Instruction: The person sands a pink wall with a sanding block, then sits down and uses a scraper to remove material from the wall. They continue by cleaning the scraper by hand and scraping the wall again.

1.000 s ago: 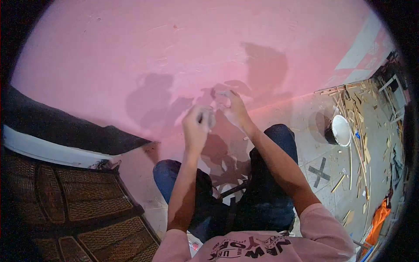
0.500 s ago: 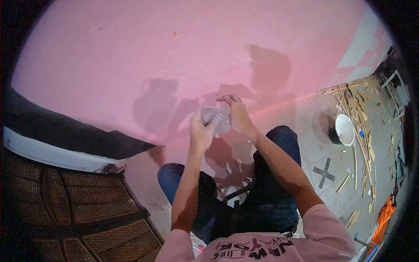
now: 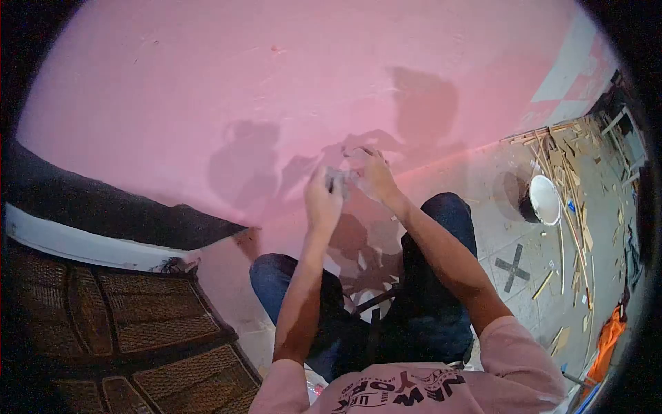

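Note:
Between my hands is a crumpled, pale, see-through sheet that looks like thin plastic (image 3: pixel 350 176). My left hand (image 3: pixel 325 199) is closed on its left side, the fingers curled toward the pink wall (image 3: pixel 331 83). On the other side my right hand (image 3: pixel 376 178) is bent over with its fingers curled in around the sheet. Most of the sheet is hidden inside the fingers, and its edges are blurred. Both hands are close together, above my knees and in front of the wall, where their shadows fall.
A white-rimmed bucket (image 3: pixel 545 200) stands on the floor to the right. Beyond it lie many thin wood strips (image 3: pixel 569 186) and scraps. A dark tape cross (image 3: pixel 512 268) marks the floor. Brown woven-look panels (image 3: pixel 158 310) are at lower left, and an orange cloth (image 3: pixel 608 341) at lower right.
The sheet is now bunched smaller between my hands, where it hung wider before. My left hand has moved slightly right and up, and my right hand's fingers have curled inward.

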